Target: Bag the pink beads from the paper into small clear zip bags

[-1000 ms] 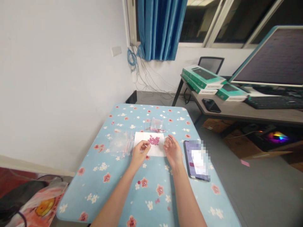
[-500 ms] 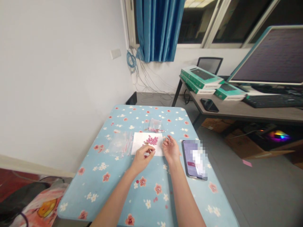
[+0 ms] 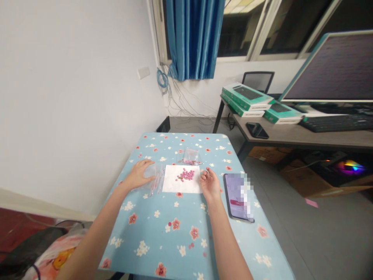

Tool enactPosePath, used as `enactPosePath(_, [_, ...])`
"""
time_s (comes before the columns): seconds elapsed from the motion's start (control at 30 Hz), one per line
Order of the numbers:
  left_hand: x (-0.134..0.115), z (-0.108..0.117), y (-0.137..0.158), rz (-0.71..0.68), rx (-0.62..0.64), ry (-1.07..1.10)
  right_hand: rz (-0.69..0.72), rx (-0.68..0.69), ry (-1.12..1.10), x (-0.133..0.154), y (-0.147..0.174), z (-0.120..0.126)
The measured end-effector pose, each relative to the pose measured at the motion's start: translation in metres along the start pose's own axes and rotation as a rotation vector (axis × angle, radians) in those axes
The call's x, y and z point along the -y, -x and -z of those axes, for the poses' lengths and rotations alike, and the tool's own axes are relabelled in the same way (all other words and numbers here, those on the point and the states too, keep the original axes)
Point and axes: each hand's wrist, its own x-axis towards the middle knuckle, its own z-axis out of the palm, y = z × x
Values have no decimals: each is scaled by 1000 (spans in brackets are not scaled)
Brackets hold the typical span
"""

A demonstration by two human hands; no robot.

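My left hand (image 3: 141, 174) is over the flat clear plastic bags (image 3: 157, 179) on the left of the table, thumb and fingers apart. It covers part of the bags; whether it touches them I cannot tell. My right hand (image 3: 210, 184) rests at the right edge of a white sheet of paper (image 3: 171, 184), palm turned up and fingers curled in. Anything inside those fingers is hidden. On the paper lies a loose cluster of small round pink pieces (image 3: 188, 174), with a brownish bit among them. Behind the paper sits a clear bag (image 3: 191, 156) with similar pink pieces inside.
A blue flowered cloth (image 3: 157, 233) covers the table. To the right of my right hand lies a phone (image 3: 237, 198), its screen lit and partly pixelated. A desk on the right holds green keyboard boxes (image 3: 247, 97), another phone (image 3: 257, 130) and a monitor (image 3: 332, 70).
My left hand has moved left, from the pink pieces on the paper to the plastic bags, and its fingers have spread. My right hand has stayed in place.
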Motion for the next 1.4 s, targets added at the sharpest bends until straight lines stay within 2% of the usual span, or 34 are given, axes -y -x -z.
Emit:
enactPosePath(0.1, [17, -3, 3, 29, 92, -41, 18, 12, 11, 0, 0, 1])
enactPosePath(0.3, [17, -12, 2, 106, 136, -28, 45, 41, 14, 1, 3, 3])
enactPosePath(0.43, [17, -16, -1, 141, 126, -5, 69, 47, 47, 0, 4, 3])
enactPosePath(0.7, [13, -20, -3, 150, 111, -10, 46, 54, -25, 2, 6, 3])
enactPosePath(0.83, [10, -14, -5, 131, 67, -36, 113, 29, 59, 1, 6, -1])
enactPosePath(0.97, [-11, 1, -7, 74, -50, -77, 288, -3, 407, -6, 6, -3])
enactPosePath(1.13, [-66, 10, -5, -28, -223, -47, 514, 73, 963, -12, 6, 2])
enactPosePath(1.27, [-99, -5, -6, -31, -265, 66, 681, 134, 1475, -9, 12, 4])
enactPosePath(1.4, [-110, -27, -7, -27, -261, 139, 698, 88, 1816, -8, 20, 1])
